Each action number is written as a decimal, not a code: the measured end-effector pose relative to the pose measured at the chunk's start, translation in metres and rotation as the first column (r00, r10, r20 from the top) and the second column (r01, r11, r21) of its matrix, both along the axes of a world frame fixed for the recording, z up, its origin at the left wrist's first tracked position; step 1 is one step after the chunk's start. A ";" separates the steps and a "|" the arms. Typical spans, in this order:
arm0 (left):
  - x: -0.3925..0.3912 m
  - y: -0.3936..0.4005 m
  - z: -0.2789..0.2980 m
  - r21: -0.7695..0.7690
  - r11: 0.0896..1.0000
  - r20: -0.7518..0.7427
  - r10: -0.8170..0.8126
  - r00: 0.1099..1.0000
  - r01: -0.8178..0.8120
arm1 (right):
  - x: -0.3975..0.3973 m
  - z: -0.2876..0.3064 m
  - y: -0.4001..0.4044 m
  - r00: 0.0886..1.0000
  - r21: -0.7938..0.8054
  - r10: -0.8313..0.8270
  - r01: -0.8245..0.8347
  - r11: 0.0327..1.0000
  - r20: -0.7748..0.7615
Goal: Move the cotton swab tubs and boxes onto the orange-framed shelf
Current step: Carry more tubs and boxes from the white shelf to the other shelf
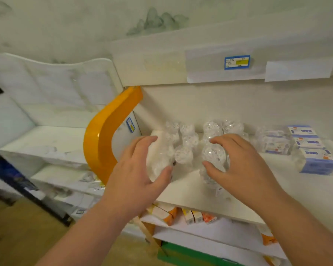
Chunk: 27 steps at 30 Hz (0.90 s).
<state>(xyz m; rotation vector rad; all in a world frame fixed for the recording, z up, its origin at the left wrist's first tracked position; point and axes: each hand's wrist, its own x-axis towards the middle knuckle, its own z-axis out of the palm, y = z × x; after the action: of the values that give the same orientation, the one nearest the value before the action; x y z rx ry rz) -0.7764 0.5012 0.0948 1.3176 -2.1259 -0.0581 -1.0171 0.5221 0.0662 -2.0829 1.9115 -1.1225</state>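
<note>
Several clear cotton swab tubs (186,143) stand in rows on the white shelf (188,192), just right of its orange frame (102,144). My left hand (136,175) curls round the front-left tub (159,156), thumb on its near side and fingers over its far side. The fingers and thumb of my right hand (244,166) curl round the front-right tub (213,154). Both tubs stand on the shelf. Blue-and-white cotton swab boxes (313,150) sit in a row at the shelf's right end, with clear-wrapped packs (273,143) beside them.
An upper shelf edge with a blue price tag (237,62) overhangs the tubs. Orange and white cartons (190,215) fill the shelf below. White shelving (46,143) stands to the left of the orange frame. A green base (183,252) lies at the bottom.
</note>
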 end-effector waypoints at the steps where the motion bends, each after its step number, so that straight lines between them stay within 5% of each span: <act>1: 0.015 0.000 0.007 -0.018 0.999 -0.016 0.033 0.999 -0.033 | 0.013 0.005 -0.006 0.999 -0.009 0.033 -0.033 0.999 0.001; 10: 0.168 -0.013 0.024 0.021 0.933 -0.077 0.359 0.930 -0.359 | 0.135 0.031 -0.041 0.977 -0.039 0.201 -0.204 0.978 -0.069; 27: 0.388 -0.105 -0.011 0.136 0.971 -0.028 0.203 0.979 -0.198 | 0.376 0.037 -0.089 0.990 -0.040 0.107 -0.111 0.993 -0.090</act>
<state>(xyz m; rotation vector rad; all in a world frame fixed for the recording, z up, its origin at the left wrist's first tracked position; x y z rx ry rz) -0.3886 0.3965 0.0837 1.5888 -1.9713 -0.1437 -0.6412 0.4329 0.1034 -2.2663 1.7984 -1.0777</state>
